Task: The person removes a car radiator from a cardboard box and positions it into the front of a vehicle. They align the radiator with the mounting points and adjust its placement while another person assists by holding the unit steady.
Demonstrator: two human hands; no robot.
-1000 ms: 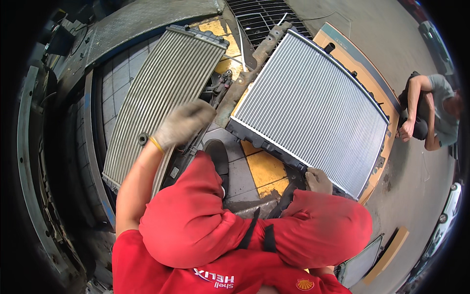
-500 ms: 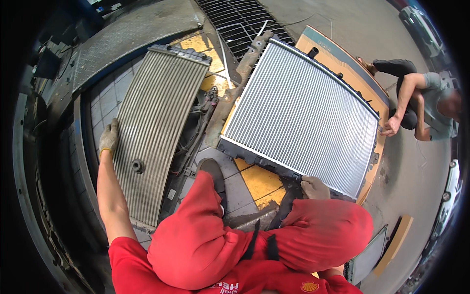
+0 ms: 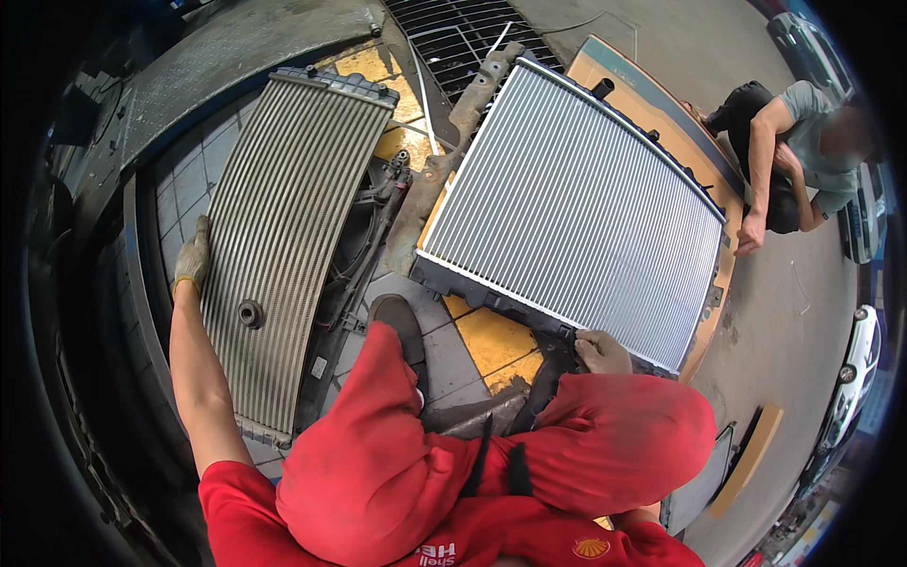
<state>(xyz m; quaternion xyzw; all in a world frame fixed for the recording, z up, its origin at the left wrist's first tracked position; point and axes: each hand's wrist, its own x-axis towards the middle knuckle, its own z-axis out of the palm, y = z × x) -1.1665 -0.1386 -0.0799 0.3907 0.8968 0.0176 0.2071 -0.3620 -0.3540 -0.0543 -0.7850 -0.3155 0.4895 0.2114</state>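
Observation:
My left hand (image 3: 194, 256), in a light work glove, holds the left edge of a worn, dull-grey radiator (image 3: 293, 198); its fingertips are partly hidden at that edge. A small black ring-shaped part (image 3: 249, 314) lies on the fins. On the right slants a clean silver radiator (image 3: 581, 213) with black plastic end tanks. My right hand (image 3: 603, 352), also gloved, is closed at the black near edge of this radiator, just beyond my right knee. Its fingers are bent, with the tips hard to see.
Cardboard (image 3: 727, 170) lies under the silver radiator. A rusty metal bracket (image 3: 463, 123) runs along its left side. Dark hoses and a frame (image 3: 373, 227) sit beside the worn radiator. Another person (image 3: 789, 151) squats at the right, one hand by the cardboard. A floor grate (image 3: 463, 47) lies beyond.
My left hand has slid outward from the worn radiator's face onto its edge. The other person's hand has closed from outstretched fingers. The view has shifted slightly; both radiators stay in place.

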